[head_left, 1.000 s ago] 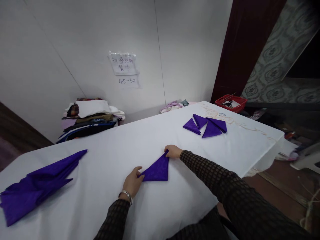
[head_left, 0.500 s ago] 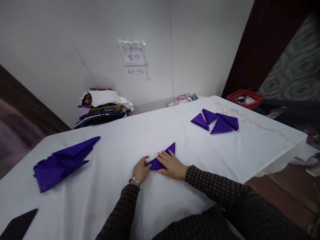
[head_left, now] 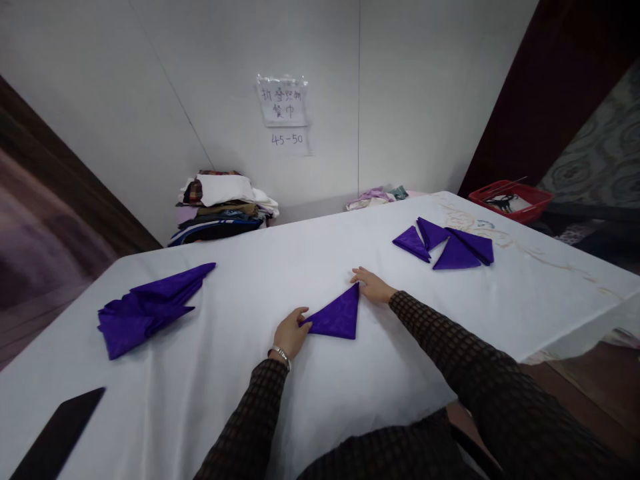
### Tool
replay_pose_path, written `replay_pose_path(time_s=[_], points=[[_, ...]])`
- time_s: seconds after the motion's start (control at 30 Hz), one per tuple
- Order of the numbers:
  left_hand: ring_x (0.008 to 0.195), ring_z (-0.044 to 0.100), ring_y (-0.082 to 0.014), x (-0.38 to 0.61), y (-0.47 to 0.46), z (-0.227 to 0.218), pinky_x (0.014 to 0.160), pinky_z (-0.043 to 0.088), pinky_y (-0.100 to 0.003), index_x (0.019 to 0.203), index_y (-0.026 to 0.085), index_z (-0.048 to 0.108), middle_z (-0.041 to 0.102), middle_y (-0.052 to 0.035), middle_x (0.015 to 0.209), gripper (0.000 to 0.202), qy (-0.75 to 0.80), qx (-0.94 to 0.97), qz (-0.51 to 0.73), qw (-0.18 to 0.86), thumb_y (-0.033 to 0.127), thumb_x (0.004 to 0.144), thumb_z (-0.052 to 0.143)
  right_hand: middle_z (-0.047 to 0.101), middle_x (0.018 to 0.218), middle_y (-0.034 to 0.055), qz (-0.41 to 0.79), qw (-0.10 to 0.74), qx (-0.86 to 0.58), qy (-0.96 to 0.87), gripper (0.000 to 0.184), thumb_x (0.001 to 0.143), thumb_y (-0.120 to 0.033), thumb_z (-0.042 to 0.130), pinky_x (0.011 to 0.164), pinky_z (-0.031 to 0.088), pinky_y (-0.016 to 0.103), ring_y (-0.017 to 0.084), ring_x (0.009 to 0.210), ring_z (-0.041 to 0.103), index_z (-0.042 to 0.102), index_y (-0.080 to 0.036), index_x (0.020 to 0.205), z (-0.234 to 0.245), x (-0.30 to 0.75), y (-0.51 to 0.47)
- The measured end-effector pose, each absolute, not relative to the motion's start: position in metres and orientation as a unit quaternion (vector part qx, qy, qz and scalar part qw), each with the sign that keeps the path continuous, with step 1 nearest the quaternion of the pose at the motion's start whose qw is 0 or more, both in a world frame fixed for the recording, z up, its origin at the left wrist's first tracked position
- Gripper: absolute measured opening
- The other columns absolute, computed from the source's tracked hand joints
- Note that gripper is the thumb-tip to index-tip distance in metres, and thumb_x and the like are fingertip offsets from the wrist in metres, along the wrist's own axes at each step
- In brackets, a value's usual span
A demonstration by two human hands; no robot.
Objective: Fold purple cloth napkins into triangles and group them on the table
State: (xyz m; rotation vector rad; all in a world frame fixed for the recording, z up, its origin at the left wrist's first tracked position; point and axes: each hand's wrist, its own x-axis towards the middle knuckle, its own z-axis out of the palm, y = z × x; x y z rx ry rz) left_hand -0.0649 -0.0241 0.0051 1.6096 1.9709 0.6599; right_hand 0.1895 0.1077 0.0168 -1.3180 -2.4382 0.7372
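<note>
A purple cloth napkin (head_left: pixel 336 317), folded into a triangle, lies flat on the white tablecloth (head_left: pixel 240 373) in front of me. My left hand (head_left: pixel 292 335) pinches its left corner between thumb and fingers. At the top right corner, the fingertips of my right hand (head_left: pixel 373 285) close on the napkin's point. Several folded purple triangles (head_left: pixel 456 253) rest together farther right. To the left lies a loose pile of purple napkins (head_left: pixel 145 310), loosely gathered with pointed ends.
Folded clothes (head_left: pixel 220 210) are stacked beyond the table's far edge, and more cloth (head_left: pixel 373 198) lies near the wall. A red basket (head_left: pixel 525 208) stands at the far right. A dark flat object (head_left: pixel 60 430) lies front left. A handwritten sign (head_left: pixel 283 103) hangs on the wall.
My right hand has moved from lying over the middle of the napkin to its top right corner, uncovering the triangle. My left hand stays at the left corner. The view has shifted slightly.
</note>
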Motion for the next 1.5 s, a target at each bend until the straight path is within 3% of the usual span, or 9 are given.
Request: replay_pose_path(time_s=[0.13, 0.5, 0.87, 1.07, 1.3, 1.5], points=[[0.081, 0.060, -0.0144, -0.065, -0.026, 0.006, 0.077, 0.046, -0.026, 0.110, 0.021, 0.058, 0.063, -0.0003, 0.088, 0.035, 0.723, 0.592, 0.249, 0.255, 0.023, 0.076, 0.056, 0.041, 0.141, 0.0086, 0.263, 0.118, -0.444, -0.848, 0.037, 0.066, -0.003, 0.051, 0.108, 0.023, 0.048, 0.027, 0.137, 0.022, 0.064, -0.018, 0.096, 0.016, 0.185, 0.113], [0.081, 0.059, -0.0150, -0.066, -0.026, 0.002, 0.077, 0.046, -0.027, 0.112, 0.022, 0.058, 0.063, -0.0004, 0.090, 0.035, 0.724, 0.593, 0.248, 0.248, 0.024, 0.076, 0.056, 0.039, 0.142, 0.0123, 0.286, 0.072, -0.439, -0.849, 0.025, 0.069, -0.008, 0.054, 0.107, 0.022, 0.047, 0.031, 0.137, 0.019, 0.064, -0.016, 0.091, 0.027, 0.186, 0.119], [0.083, 0.060, -0.0151, -0.065, -0.027, 0.004, 0.079, 0.046, -0.028, 0.110, 0.023, 0.059, 0.064, 0.0000, 0.091, 0.034, 0.728, 0.589, 0.249, 0.245, 0.024, 0.076, 0.057, 0.038, 0.143, 0.0102, 0.280, 0.094, -0.434, -0.851, 0.016, 0.077, -0.016, 0.054, 0.107, 0.023, 0.044, 0.026, 0.137, 0.020, 0.064, -0.017, 0.089, 0.018, 0.194, 0.121], [0.078, 0.061, -0.0149, -0.069, -0.027, 0.002, 0.075, 0.047, -0.027, 0.107, 0.021, 0.060, 0.064, 0.0005, 0.085, 0.034, 0.724, 0.579, 0.278, 0.251, 0.027, 0.073, 0.058, 0.037, 0.144, 0.0089, 0.260, 0.108, -0.449, -0.848, 0.011, 0.081, -0.024, 0.054, 0.108, 0.014, 0.050, 0.028, 0.137, 0.021, 0.064, -0.017, 0.082, 0.003, 0.195, 0.117], [0.076, 0.063, -0.0149, -0.075, -0.033, -0.005, 0.076, 0.048, -0.028, 0.106, 0.019, 0.059, 0.067, 0.0004, 0.080, 0.032, 0.710, 0.554, 0.347, 0.263, 0.027, 0.076, 0.052, 0.038, 0.143, 0.0103, 0.242, 0.135, -0.491, -0.826, 0.014, 0.082, -0.025, 0.054, 0.109, 0.015, 0.046, 0.025, 0.137, 0.022, 0.063, -0.017, 0.089, -0.001, 0.196, 0.109], [0.079, 0.062, -0.0146, -0.067, -0.037, -0.002, 0.079, 0.047, -0.028, 0.108, 0.019, 0.059, 0.066, -0.0010, 0.086, 0.032, 0.732, 0.553, 0.323, 0.231, 0.020, 0.076, 0.051, 0.036, 0.144, 0.0136, 0.167, 0.177, -0.462, -0.853, 0.036, 0.086, -0.024, 0.048, 0.110, 0.010, 0.048, 0.026, 0.138, 0.017, 0.053, -0.013, 0.120, 0.026, 0.170, 0.061]])
